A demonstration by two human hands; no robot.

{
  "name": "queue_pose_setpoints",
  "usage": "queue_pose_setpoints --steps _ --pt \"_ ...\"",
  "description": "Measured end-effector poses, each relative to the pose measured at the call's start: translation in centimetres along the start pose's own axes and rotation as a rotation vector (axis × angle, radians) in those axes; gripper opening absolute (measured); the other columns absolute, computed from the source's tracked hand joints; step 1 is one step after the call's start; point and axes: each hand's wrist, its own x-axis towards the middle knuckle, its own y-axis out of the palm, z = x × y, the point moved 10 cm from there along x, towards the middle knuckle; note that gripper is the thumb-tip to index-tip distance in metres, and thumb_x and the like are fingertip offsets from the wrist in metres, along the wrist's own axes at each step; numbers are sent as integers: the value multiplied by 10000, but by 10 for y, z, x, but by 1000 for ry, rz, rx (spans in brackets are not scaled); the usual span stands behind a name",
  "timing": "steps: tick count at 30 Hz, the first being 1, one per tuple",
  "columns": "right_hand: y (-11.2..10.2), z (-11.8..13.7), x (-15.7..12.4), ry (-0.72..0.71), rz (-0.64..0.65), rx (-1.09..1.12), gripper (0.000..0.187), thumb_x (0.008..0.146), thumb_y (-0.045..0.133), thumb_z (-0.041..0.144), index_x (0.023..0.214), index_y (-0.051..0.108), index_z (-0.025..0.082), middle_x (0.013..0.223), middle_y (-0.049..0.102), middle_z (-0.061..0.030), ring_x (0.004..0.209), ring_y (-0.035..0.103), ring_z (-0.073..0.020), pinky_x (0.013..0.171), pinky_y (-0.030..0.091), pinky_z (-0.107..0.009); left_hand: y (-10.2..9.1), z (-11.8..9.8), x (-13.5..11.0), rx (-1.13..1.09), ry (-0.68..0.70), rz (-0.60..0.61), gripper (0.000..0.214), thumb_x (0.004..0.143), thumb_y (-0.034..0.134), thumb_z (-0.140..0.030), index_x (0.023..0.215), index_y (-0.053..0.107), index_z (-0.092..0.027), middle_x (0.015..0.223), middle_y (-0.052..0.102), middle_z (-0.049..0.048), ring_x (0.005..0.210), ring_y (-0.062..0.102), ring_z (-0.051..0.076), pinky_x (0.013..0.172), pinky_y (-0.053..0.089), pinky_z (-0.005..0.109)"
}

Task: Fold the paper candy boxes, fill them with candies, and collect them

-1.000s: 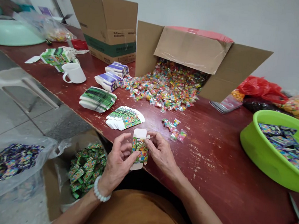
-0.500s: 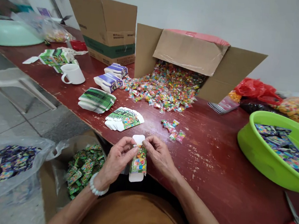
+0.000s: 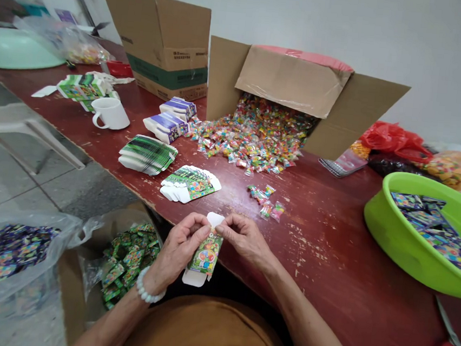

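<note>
A small green printed carton [image 3: 207,255] with white end flaps is held between both hands over the table's front edge. My left hand [image 3: 180,247] is closed on its upper left side. The thumb and fingers of my right hand [image 3: 244,237] pinch it near the top flap. The lower flap hangs out, and what is inside the carton does not show. Just beyond my hands lie a fanned stack of green cartons [image 3: 192,184] and a few wrapped candies [image 3: 266,199].
Wrapped candies [image 3: 250,139] spill from a tipped cardboard box [image 3: 292,81]. A white mug [image 3: 111,113] stands at left, a green basin [image 3: 395,243] of sachets at right, near scissors [image 3: 450,325]. Below the table's left edge are bags of purple sachets [image 3: 6,255] and green sachets [image 3: 130,261].
The carton has tilted, its lower end swinging left. My right hand's fingers have moved slightly left along its top. My left hand keeps its hold.
</note>
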Motion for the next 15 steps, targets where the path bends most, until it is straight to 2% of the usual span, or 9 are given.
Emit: queue_pose_setpoints --steps 3,5,6,8,10,13,15 --pt "-5 -6 1 8 -100 254 267 695 797 367 800 624 194 685 600 40 630 539 -113 635 421 -246 2 -2 0 6 37 -3 231 869 631 -417 881 559 -197 724 563 -40 640 497 98 581 417 184" --pt "-2 -10 1 35 -100 366 366 662 832 342 948 638 221 718 622 45 646 574 -117 650 444 -247 3 -4 0 -7 63 1 209 873 638 -391 908 559 -201 762 589 -34 677 528 98 613 435 181" --pt "1 -11 1 47 -76 382 376 667 832 342 971 646 221 733 636 37 653 588 -119 661 455 -252 3 -4 -1 -30 71 -4 208 867 653 -373 946 552 -209 778 601 -35 695 544 98 628 443 180" --pt "5 -9 -1 44 -37 353 273 706 811 354 880 675 193 759 670 6 674 608 -128 691 471 -267 2 -2 -2 -125 58 -27 300 841 696 -340 1057 511 -244 782 609 -47 702 572 98 645 461 180" --pt "2 -5 -4 6 -55 318 218 738 793 355 769 671 177 767 693 -14 676 614 -130 689 478 -267 6 6 -5 -261 -31 -3 415 834 705 -350 1157 455 -276 808 622 -46 695 612 110 646 492 205" --pt "-1 2 -9 -47 -87 230 189 800 740 375 831 681 198 686 665 12 542 563 -105 562 451 -235 29 21 -12 -418 -236 157 433 894 573 -493 1232 461 -246 866 662 26 621 669 169 562 529 273" --pt "3 10 -11 -110 -56 90 187 849 684 394 879 696 209 730 676 3 498 533 -90 534 447 -234 38 28 -15 -461 -321 205 493 919 469 -564 1263 491 -211 824 674 57 517 653 181 468 506 278"
